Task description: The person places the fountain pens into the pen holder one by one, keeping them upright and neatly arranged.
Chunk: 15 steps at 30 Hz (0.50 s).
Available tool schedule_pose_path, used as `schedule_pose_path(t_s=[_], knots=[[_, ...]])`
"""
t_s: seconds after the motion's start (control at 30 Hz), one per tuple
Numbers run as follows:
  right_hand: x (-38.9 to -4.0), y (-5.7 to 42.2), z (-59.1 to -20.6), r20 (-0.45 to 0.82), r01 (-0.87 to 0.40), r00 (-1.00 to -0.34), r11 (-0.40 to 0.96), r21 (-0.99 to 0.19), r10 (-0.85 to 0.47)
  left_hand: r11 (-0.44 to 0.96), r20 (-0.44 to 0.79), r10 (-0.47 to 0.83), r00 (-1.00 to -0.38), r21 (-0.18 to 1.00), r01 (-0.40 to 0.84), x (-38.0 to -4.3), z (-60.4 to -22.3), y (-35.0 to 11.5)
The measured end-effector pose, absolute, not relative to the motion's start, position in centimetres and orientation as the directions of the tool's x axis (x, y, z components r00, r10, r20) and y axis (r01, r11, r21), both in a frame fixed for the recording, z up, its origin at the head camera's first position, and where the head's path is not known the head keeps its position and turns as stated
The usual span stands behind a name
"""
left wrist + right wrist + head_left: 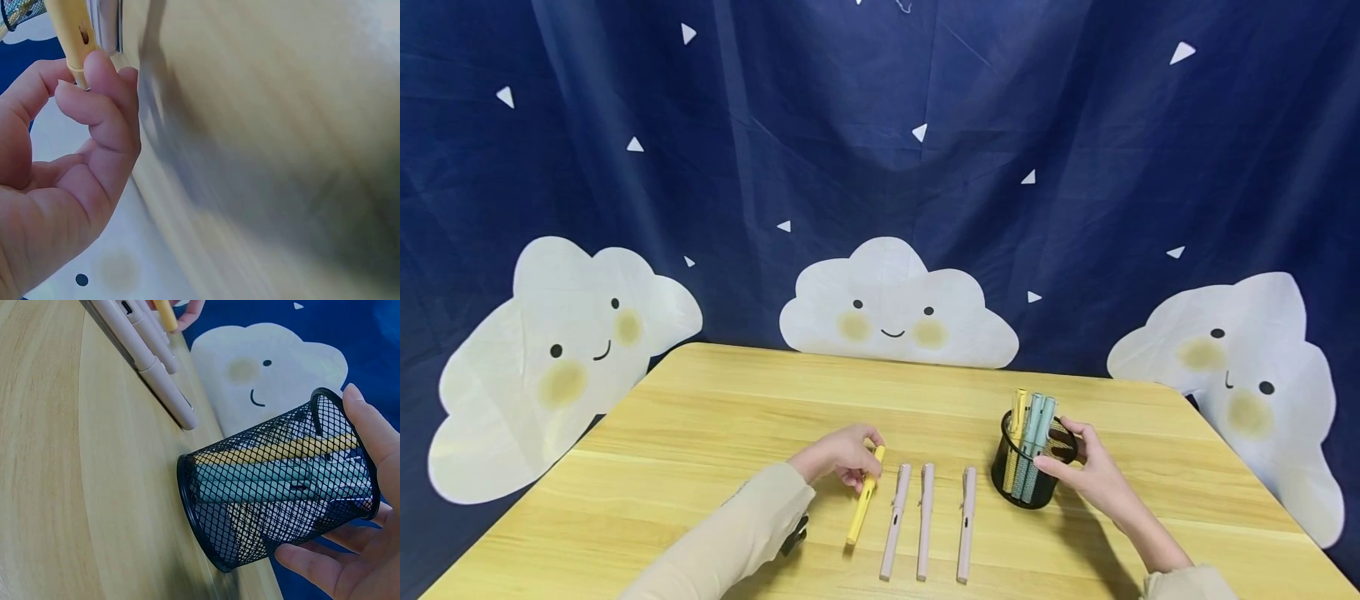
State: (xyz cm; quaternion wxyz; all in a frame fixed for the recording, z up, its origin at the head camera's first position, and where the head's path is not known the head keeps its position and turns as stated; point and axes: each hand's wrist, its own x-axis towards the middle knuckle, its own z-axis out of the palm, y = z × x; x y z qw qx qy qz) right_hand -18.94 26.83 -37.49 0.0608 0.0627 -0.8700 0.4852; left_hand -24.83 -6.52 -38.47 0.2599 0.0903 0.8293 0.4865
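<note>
And here's the left hand (852,458), fingertips pinching the yellow pen (862,510) near its far end, just left of three pale pink pens (925,525) lying on the wooden table (737,408). Over on the right, the right hand (1103,477) grips the black mesh cup (1045,492), thumb and fingers around its rim (one yellow and two teal pens (1034,417) standing inside).

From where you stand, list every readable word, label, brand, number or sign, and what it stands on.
None can be read.
Held yellow pen, three pale pink pens: any lettering is too small to read.
Mesh cup, pens inside: nothing legible.
Backdrop: clouds and white triangles, no words.
</note>
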Motion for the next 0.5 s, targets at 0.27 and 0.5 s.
schedule_pose_path(t_s=[0.27,0.5], knots=[[-18.97,26.87,-37.57,0.178,-0.183,-0.982,0.514,-0.838,-0.059,0.475,-0.323,0.409,-0.853,0.874,-0.103,-25.13,-38.15,-6.69],[-19.04,26.90,-37.56,0.184,-0.188,-0.981,0.503,-0.843,-0.059,0.421,-0.272,0.487,-0.830,0.906,-0.050,-25.23,-38.18,-6.87]])
